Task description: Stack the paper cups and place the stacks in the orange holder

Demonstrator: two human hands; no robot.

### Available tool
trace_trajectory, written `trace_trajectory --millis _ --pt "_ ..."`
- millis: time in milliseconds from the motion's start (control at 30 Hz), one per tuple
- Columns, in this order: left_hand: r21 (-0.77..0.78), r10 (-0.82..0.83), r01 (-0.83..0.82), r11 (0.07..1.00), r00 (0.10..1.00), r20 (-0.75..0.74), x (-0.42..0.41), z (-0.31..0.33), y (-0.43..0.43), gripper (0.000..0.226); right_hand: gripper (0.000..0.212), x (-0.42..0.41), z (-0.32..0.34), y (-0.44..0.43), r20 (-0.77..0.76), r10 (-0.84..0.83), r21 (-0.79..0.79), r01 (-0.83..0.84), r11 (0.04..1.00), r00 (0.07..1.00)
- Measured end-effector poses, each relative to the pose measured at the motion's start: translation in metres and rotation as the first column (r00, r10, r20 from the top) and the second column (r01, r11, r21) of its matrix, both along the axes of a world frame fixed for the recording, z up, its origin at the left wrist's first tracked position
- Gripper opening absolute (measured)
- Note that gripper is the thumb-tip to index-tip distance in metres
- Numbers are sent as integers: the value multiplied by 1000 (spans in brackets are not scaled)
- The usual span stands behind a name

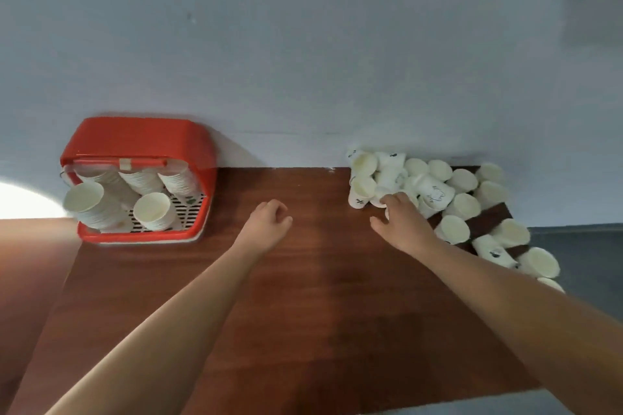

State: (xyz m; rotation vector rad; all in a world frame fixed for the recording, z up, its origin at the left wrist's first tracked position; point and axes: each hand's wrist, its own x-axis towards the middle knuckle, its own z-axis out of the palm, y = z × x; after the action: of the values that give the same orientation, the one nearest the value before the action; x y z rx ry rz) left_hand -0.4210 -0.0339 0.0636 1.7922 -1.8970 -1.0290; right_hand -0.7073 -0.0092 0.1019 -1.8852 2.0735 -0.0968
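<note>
Many paper cups [435,194] bear small dark prints, unreadable here.

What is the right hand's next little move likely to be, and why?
Probably closing the right hand round one cup at the near edge of the loose cups and lifting it: its fingers lie on that pile, the left hand is empty, and the orange holder holds only stacks.

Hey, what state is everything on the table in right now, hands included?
Orange holder: holds several cup stacks.
Cup stacks: leaning inside the holder.
Loose cups: heaped unstacked, some upright, some tipped.
Left hand: loosely curled, empty.
Right hand: at the heap's edge; grip unclear.
</note>
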Motion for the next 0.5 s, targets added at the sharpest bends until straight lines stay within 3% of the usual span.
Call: trace_trajectory --millis 267,500 --pt "-24 -143 144 989 988 55 -137 0 -52 47 54 -106 -22 -12 13 -92 -25 93 995 996" --pt "47 -159 153 987 974 158 -183 -56 -100 58 52 -120 -77 -43 -62 41 -48 -44 998 997"
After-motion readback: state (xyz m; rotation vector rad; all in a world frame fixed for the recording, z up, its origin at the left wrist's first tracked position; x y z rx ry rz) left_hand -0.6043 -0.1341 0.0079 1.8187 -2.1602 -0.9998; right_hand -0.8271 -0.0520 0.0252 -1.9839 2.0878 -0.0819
